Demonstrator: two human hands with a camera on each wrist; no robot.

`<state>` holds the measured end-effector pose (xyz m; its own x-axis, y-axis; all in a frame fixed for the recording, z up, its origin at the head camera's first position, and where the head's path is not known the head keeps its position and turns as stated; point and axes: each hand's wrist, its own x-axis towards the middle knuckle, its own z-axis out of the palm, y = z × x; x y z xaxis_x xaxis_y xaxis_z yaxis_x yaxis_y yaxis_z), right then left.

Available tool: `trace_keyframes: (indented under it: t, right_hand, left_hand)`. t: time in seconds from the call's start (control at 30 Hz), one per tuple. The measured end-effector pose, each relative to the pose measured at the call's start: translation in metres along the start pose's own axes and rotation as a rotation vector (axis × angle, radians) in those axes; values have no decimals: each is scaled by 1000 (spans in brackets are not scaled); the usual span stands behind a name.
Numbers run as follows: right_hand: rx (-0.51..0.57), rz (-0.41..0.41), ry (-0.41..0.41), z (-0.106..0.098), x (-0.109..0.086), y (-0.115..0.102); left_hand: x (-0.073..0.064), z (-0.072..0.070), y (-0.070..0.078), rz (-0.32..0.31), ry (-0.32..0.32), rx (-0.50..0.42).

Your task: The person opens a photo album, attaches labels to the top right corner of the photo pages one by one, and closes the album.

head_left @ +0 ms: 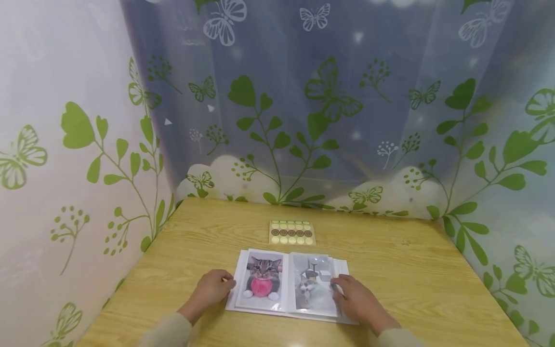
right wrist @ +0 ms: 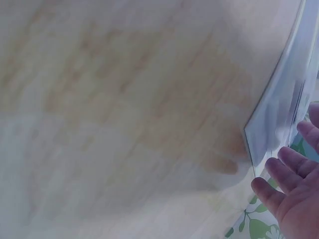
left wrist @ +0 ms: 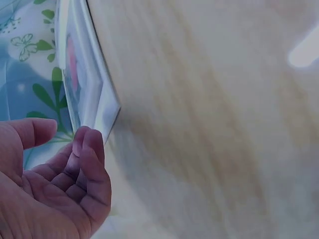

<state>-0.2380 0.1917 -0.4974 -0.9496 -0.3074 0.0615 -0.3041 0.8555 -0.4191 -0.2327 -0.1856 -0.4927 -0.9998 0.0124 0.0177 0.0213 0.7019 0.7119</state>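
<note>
An open photo album point(head_left: 289, 284) lies on the wooden table, with a picture of a cat holding a pink heart point(head_left: 262, 284) on the left page and a paler cat picture point(head_left: 313, 284) on the right page. My left hand point(head_left: 212, 289) is beside the album's left edge. In the left wrist view the left hand's fingers point(left wrist: 94, 169) bend loosely near the album corner, thumb apart. At the right edge of the pages, my right hand point(head_left: 357, 300) touches with its fingertips. The right wrist view shows that hand's fingers point(right wrist: 284, 174) spread and fairly straight by the cover.
Behind the album lies a small board with rows of round pieces point(head_left: 292, 233), one row brown and the others pale. Curtains point(head_left: 277, 120) with green leaves and butterflies enclose the wooden table point(head_left: 403, 270) at the back and sides.
</note>
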Motion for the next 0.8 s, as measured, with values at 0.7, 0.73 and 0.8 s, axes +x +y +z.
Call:
trace_keyframes:
  t: [0.7,0.73,0.8]
  right_hand:
    - [73,4,77,-25,41,20]
    - [79,4,77,-27,44,20]
    - [87,4,79,-29,50,20]
  left_hand:
    - [56,1,32,18,37,113]
    - [59,1,33,29,39,111]
    - [66,2,35,27,40,95]
